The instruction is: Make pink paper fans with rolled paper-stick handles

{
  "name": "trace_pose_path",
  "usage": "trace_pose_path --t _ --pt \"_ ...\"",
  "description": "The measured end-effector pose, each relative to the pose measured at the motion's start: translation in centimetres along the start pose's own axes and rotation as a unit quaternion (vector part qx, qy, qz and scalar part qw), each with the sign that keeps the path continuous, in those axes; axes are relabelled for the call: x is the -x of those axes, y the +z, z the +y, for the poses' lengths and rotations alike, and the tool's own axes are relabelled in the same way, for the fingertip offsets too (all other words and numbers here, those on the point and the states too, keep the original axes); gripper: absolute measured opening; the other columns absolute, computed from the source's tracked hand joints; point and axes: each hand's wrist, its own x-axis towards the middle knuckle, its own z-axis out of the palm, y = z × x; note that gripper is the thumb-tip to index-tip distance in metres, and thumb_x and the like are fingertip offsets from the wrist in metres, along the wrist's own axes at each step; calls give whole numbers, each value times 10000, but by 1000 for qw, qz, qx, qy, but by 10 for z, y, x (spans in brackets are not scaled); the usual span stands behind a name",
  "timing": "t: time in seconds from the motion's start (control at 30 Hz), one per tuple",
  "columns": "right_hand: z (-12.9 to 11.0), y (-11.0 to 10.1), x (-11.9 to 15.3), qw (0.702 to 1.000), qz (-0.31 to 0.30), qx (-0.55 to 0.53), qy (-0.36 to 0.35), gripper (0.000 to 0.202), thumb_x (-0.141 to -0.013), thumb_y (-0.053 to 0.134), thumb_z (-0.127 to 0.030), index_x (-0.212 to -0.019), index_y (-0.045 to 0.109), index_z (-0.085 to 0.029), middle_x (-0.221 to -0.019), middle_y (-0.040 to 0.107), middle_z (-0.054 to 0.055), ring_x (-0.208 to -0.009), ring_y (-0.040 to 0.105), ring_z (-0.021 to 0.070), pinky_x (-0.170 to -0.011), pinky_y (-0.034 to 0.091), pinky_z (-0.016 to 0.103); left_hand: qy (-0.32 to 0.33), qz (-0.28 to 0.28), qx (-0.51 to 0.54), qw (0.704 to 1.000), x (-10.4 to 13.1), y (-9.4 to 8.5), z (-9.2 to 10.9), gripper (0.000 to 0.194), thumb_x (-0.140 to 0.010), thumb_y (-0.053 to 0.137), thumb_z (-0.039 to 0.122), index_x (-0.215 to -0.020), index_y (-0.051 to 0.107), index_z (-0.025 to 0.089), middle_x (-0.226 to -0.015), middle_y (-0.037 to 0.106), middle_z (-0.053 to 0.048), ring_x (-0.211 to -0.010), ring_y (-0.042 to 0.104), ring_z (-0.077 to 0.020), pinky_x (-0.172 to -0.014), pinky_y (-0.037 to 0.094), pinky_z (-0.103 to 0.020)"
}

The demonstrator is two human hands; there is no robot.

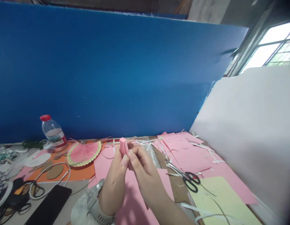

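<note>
Folded pink paper [123, 146], narrow and pleated, stands upright between my two hands. My left hand [115, 175] is closed around its left side, thumb in front. My right hand [142, 168] pinches its lower right part with thumb and fingers. The lower end of the paper is hidden behind my fingers. Beneath both hands lie pink sheets [167, 182]. A round pink pleated fan with a yellow edge [84, 153] rests to the left of my hands.
Black-handled scissors [191, 181] lie on the right beside pale yellow paper [223, 200]. More pink sheets [189, 153] and white strips spread behind. At left are a red-capped bottle [54, 134], a black phone [50, 206], a white cable [31, 190] and a cardboard disc [54, 172]. A blue panel [107, 72] borders the back.
</note>
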Motion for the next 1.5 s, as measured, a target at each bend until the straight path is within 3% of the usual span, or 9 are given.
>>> trace_pose_path --t 0.37,0.5,0.73,0.93,1.07,1.27,1.5 --pt "2 -2 -3 1000 1 11 -7 192 -941 446 -291 -771 505 -225 -733 463 -36 -714 458 128 -748 394 266 -9 -9 -25 1000 -1 5 22 358 -951 378 415 -1208 557 241 -1259 549 -58 -1247 436 -227 -1018 390 -353" --pt "2 -3 -4 1000 -14 -5 -3 164 -949 437 -286 -823 525 -228 -876 526 -15 -829 500 133 -759 415 258 -17 -2 -15 1000 -1 4 18 353 -953 383 407 -1209 557 236 -1242 565 -55 -1239 453 -224 -1009 405 -353" --pt "5 -3 -2 1000 -8 10 -1 162 -953 427 -295 -843 523 -226 -817 499 -26 -686 440 117 -623 384 237 -3 23 16 1000 0 2 -1 382 -938 432 408 -1299 495 300 -1271 578 -25 -1320 378 -220 -950 465 -304" --pt "0 0 -1 1000 -2 24 -6 177 -955 427 -294 -812 515 -236 -835 524 -16 -746 493 133 -668 410 252 4 27 25 999 -2 -1 -6 308 -931 458 389 -1193 582 285 -1192 624 -26 -1200 507 -228 -929 468 -312" --pt "-3 1 0 997 3 69 -39 160 -959 420 -265 -837 517 -232 -853 518 -8 -833 510 144 -750 416 262 6 16 30 999 -4 -1 -4 285 -931 462 370 -1147 614 263 -1191 631 -31 -1177 526 -227 -948 448 -311" --pt "1 -1 2 972 25 229 -54 199 -971 380 -261 -800 473 -220 -781 518 -13 -715 474 147 -657 372 281 4 -1 23 1000 -9 -4 5 279 -933 471 348 -1134 640 253 -1270 602 -24 -1241 477 -198 -1043 358 -288" --pt "4 -1 -3 948 29 305 -87 214 -973 401 -251 -785 499 -216 -816 590 -9 -765 515 153 -726 338 303 0 40 18 999 -16 -12 8 266 -935 460 379 -1089 618 231 -1138 665 -53 -1074 594 -209 -901 455 -320"
